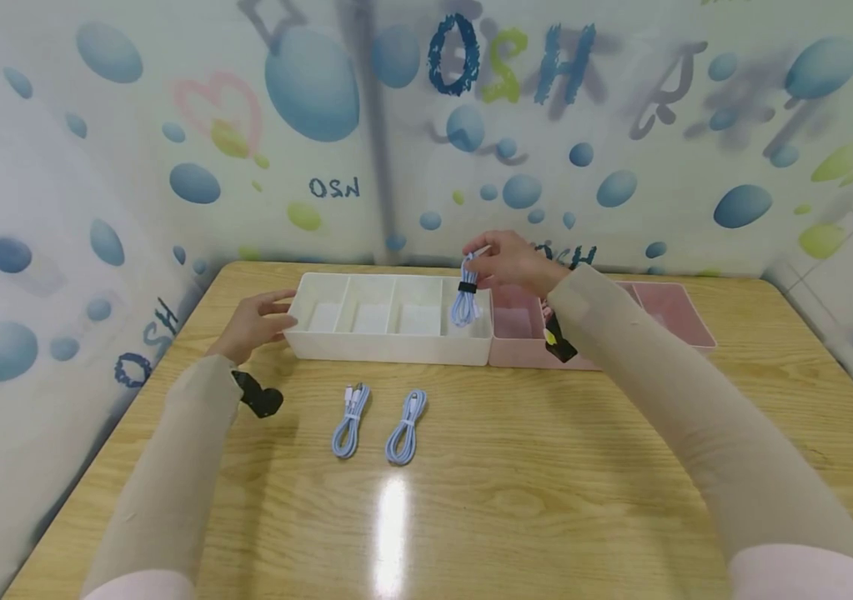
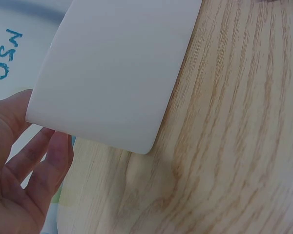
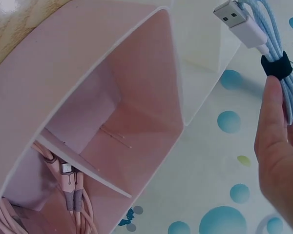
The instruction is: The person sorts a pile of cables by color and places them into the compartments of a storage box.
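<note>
Blue cable bundle (image 1: 465, 298), coiled and bound with a black strap, hangs from the right hand (image 1: 509, 260), pinched at its top end between thumb and fingers. It is suspended over the rightmost compartment of the white tray (image 1: 388, 346), with its lower loop already inside that compartment. The left hand (image 1: 255, 325) rests with relaxed, straight fingers against the left end wall of the white tray and grips nothing.

Procedure, as judged: keep the bundle vertical and centred between the compartment walls, lower it until the loop rests on the floor, then let go. The left hand should brace the tray so that it does not slide on the wooden table (image 1: 516, 467).

Surroundings: two more blue cables (image 1: 351, 419) (image 1: 406, 427) lie side by side on the table in front of the tray, well apart from both hands. A pink tray (image 1: 669, 312) stands touching the white tray's right end; the right wrist view shows pink cables (image 3: 71, 195) in one of its compartments. The shared wall between the trays is the nearest obstruction; the plug end could catch on it.
</note>
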Demonstrator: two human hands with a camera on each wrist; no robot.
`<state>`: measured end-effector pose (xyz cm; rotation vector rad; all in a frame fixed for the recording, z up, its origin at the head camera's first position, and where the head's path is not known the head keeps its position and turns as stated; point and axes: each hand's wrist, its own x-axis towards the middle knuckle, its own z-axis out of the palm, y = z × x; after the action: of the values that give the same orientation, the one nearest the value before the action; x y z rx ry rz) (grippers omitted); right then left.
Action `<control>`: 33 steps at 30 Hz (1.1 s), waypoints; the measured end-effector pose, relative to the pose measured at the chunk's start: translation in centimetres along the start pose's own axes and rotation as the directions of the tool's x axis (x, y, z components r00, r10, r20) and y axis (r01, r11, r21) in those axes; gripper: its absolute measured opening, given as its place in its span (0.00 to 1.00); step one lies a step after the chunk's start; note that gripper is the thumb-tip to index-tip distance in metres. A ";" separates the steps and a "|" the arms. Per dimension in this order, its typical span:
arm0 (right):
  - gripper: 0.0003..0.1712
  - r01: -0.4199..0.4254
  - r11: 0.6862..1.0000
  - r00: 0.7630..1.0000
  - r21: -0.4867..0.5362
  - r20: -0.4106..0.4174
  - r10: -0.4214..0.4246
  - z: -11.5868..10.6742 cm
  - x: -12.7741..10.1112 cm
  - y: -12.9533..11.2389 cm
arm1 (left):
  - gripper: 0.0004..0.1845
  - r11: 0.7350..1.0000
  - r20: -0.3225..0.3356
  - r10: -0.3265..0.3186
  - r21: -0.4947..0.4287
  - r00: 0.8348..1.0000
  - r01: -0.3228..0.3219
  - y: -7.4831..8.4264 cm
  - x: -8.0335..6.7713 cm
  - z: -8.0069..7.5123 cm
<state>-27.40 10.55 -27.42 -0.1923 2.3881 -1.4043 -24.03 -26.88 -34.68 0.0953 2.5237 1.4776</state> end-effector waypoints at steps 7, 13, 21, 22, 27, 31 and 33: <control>0.18 0.000 1.000 1.000 0.015 -0.006 0.000 0.3 0.3 0.3 | 0.30 1.000 0.000 0.005 0.002 1.000 -0.005 0.1 0.0 0.0; 0.18 -0.001 0.999 1.000 0.035 -0.006 0.001 0.6 0.6 0.7 | 0.30 1.000 0.000 0.000 0.003 1.000 0.000 0.0 0.1 0.0; 0.18 -0.047 0.992 0.999 0.115 0.007 0.046 1.1 0.7 1.3 | 0.30 1.000 -0.003 -0.012 0.004 1.000 0.012 0.1 0.1 0.1; 0.18 -0.053 0.991 0.999 0.127 0.010 0.052 1.2 0.7 1.3 | 0.30 1.000 -0.003 -0.014 0.005 1.000 0.014 0.1 0.1 0.1; 0.18 -0.048 0.990 0.999 0.132 0.016 0.046 1.4 0.6 1.5 | 0.30 1.000 -0.006 -0.021 0.008 1.000 0.021 0.1 0.0 0.1; 0.19 -0.038 0.991 0.999 0.129 0.026 0.035 1.5 0.7 1.5 | 0.30 1.000 -0.009 -0.022 0.009 1.000 0.022 0.1 0.1 0.1; 0.19 -0.037 0.991 0.999 0.132 0.026 0.033 1.6 0.7 1.5 | 0.30 1.000 -0.011 -0.020 0.011 1.000 0.020 0.1 0.1 0.1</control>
<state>-27.37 9.78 -29.61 -0.1310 2.2578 -1.5293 -24.14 -26.77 -34.66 0.0644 2.5340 1.4611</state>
